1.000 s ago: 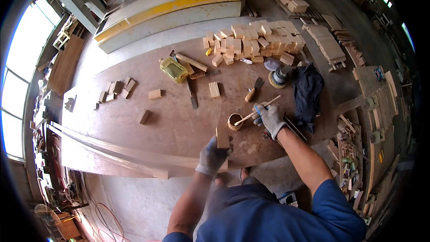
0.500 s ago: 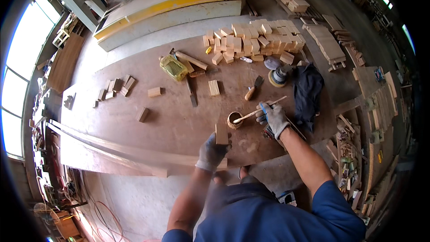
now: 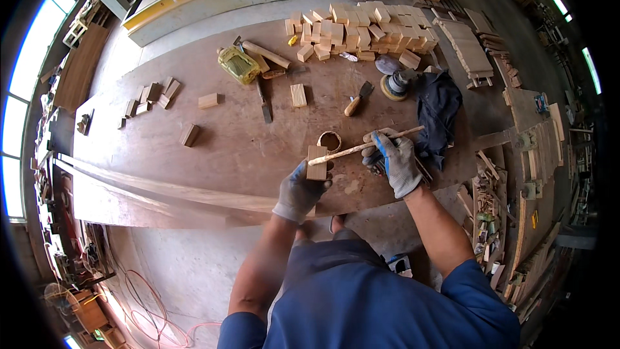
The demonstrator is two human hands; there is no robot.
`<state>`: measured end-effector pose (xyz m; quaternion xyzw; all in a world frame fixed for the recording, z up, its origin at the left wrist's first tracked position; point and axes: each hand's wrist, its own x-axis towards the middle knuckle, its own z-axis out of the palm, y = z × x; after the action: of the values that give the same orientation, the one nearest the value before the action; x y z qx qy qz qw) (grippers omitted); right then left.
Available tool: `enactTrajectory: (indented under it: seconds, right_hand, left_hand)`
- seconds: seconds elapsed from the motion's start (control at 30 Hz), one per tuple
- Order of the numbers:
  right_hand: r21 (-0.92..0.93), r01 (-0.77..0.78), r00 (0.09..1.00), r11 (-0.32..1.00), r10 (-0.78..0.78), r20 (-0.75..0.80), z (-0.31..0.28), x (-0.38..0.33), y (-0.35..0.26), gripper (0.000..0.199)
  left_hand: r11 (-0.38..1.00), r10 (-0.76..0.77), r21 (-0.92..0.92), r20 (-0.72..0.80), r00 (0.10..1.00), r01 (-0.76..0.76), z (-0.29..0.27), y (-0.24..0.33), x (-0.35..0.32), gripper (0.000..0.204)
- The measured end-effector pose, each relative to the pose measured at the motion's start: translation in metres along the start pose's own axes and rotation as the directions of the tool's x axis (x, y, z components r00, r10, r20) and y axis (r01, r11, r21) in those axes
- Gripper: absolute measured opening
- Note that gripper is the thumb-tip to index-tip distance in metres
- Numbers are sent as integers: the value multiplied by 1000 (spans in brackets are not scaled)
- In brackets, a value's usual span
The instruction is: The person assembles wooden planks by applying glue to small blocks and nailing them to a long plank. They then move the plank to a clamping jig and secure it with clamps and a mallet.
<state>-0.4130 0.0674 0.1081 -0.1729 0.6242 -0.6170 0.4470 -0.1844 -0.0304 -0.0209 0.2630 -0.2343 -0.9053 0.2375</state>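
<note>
Wood block (image 3: pixel 316 172) stands in your left hand (image 3: pixel 301 192) in the head view, the gloved fingers closed round its lower part, above the near side of the worktop (image 3: pixel 265 152); your right hand (image 3: pixel 395 160), gloved too, grips a thin stick (image 3: pixel 349 150) that slants down to your left, its pale tip over the block's face, though you cannot tell here whether they touch; just beyond the block sits a round pot (image 3: pixel 330 133); farther off you have a scraper (image 3: pixel 352 105), a sander (image 3: pixel 394 86) beside a dark cloth (image 3: pixel 439 106), a yellowish bottle (image 3: pixel 237 66) and, at the far edge, a big pile of blocks (image 3: pixel 368 29).
</note>
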Motion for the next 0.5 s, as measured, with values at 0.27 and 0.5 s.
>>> enactTrajectory:
  seconds: [0.27, 0.5]
  right_hand:
    - [-68, 179, 982, 982, -182, -47, 11, 0, 2, 25]
    - [-120, 296, 955, 948, -293, 46, 14, -15, -1, 28]
  left_hand:
    - [999, 38, 11, 47, 998, -38, 0, 1, -7, 46]
    - [999, -10, -50, 43, 999, 12, 8, 12, -11, 43]
